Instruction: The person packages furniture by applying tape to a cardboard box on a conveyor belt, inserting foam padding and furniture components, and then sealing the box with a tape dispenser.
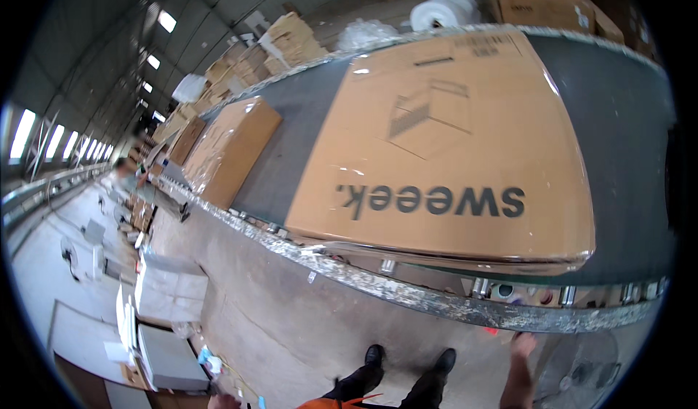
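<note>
A large flat cardboard carton (465,154), glossy with clear wrap, lies on the dark conveyor belt (611,118) in front of me. Dark printing and a line drawing show on its top. My right hand (522,345) is at the near rail (407,293), just below the carton's near right corner; its fingers look curled, and what they hold, if anything, is hidden. At the lower left edge, my left hand (224,402) is only partly in view, low and away from the carton, its fingers too cut off to read.
Further left on the belt sits a smaller wrapped carton (233,147). A round fan (578,369) stands by my right hand. Beyond the belt are stacked cardboard (291,42) and a roll of clear wrap (443,9). Another person (149,191) stands along the line at far left.
</note>
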Motion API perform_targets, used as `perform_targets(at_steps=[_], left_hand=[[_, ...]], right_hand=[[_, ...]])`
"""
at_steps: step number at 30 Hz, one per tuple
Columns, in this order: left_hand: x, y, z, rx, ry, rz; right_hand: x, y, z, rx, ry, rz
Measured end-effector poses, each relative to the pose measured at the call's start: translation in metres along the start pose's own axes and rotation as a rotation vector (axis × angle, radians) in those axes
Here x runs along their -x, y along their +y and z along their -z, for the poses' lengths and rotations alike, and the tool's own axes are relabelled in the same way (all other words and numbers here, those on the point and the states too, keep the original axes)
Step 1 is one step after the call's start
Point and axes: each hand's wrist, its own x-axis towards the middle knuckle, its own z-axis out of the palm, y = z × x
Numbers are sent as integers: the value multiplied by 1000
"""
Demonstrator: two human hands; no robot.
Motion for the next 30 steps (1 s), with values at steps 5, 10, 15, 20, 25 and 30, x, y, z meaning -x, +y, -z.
perform_targets(at_steps=[5,10,15,20,25,30], left_hand=[[-15,168,20,304,31,-361],[9,303,12,441,-106,-1035],[83,402,-6,706,300,-2017],[117,353,44,707,194,-1818],[94,313,116,704,295,-1845],[87,263,192,594,99,-1904]], right_hand=[[129,-77,122,307,500,231],[194,-168,261,68,203,149],[279,-265,373,-138,29,110],[298,-355,455,-51,198,550],[311,-413,504,4,322,971],[315,-448,540,8,218,1339]])
